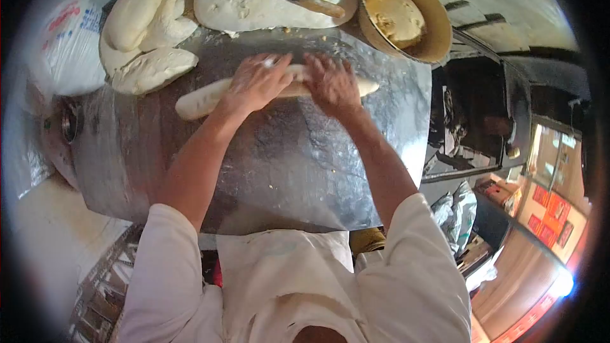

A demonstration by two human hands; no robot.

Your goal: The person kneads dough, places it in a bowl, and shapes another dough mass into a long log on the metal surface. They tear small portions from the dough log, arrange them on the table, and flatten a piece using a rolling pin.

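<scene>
A long roll of pale dough lies across the dark, smooth work surface. My left hand rests over its middle, fingers stretched out across the top and a little flour on the back. Close beside it, my right hand presses on the roll toward its right end, slightly smeared by motion, with its fingers laid over the dough. Both ends of the roll stick out past my hands; the part under the palms is hidden.
Folded dough sits at the back left beside a printed plastic bag. Behind my hands, a broad dark blade with a wooden handle lies on a dough slab. A yellowish bowl holding dough stands at the back right.
</scene>
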